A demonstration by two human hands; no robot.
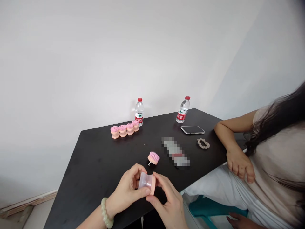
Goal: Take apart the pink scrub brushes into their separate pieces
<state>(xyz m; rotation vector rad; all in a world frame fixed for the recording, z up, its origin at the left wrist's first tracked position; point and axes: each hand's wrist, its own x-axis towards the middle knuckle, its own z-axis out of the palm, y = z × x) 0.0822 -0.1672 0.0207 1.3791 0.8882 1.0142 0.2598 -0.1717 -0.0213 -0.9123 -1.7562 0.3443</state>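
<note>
Holding a translucent plastic cup (145, 180) with a peach rim up between both hands, just above the near part of a black table (100, 165), we curl our left hand (126, 190), a pale green bead bracelet (106, 213) on its wrist, around the clear wall, thumb pressed across the front. Our right hand (166, 203) closes on the peach end from below, fingers bent and firmly on the cup, so that both hands grip it and nearly meet. Just ahead lies a pink-bristled brush head (153, 158) on its side, a small pin jutting from its base. Farther back, four matching brush heads (122, 131) stand in a row, the last just beside a red-capped water bottle (139, 113). A second water bottle (183, 109) stands near the far corner, and both hold clear water. A smartphone (192, 129), a fabric scrunchie (203, 143) and a pixelated item (175, 152), too blurred to name, lie between us and those bottles. At right, a seated co-worker (269, 149) rests one forearm on the table edge, the co-worker's hand (239, 164) hanging loosely, beside a teal stool (209, 206).
</note>
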